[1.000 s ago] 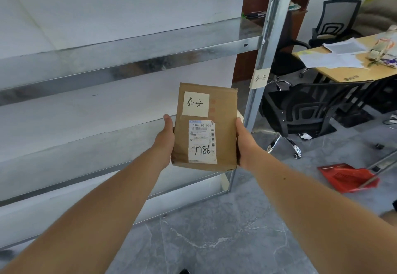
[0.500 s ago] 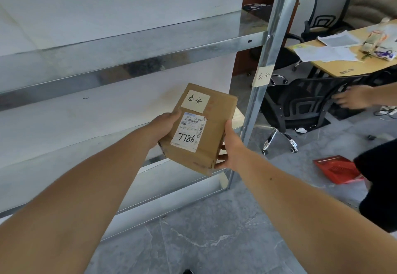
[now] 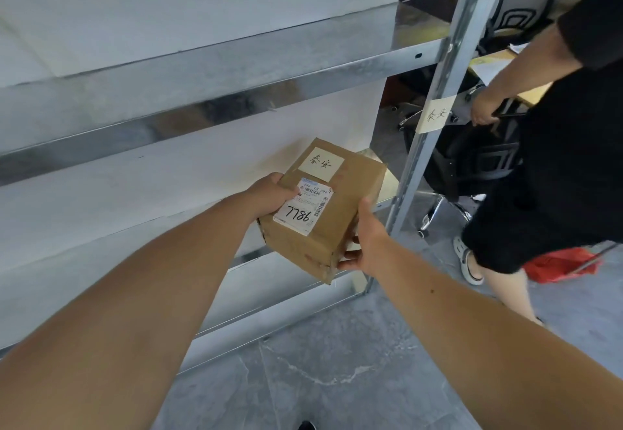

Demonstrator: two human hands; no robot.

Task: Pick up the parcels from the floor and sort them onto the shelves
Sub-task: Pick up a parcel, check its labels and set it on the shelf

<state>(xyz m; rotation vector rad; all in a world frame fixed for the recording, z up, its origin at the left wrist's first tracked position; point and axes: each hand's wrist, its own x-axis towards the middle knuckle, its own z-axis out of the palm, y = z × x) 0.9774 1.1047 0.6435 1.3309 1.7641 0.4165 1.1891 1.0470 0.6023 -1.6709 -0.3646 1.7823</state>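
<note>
A brown cardboard parcel (image 3: 350, 200) with a yellow handwritten note and a white label reading 7786 is held between both hands. My left hand (image 3: 269, 193) grips its left side, thumb on the label. My right hand (image 3: 365, 240) holds its right lower edge. The parcel is tilted, its far end over the front of the lower metal shelf (image 3: 387, 176) at the rack's right end. A matching yellow note (image 3: 436, 115) is stuck on the upright post (image 3: 438, 92).
An upper metal shelf (image 3: 236, 68) runs across above. Another person in black (image 3: 566, 166) stands right of the post, a hand on a black office chair (image 3: 472, 160). A red dustpan (image 3: 559, 264) lies on the grey floor behind them.
The parcel has turned flat and gone down and forward toward the lower shelf. Another person has walked in from the right, close to the post.
</note>
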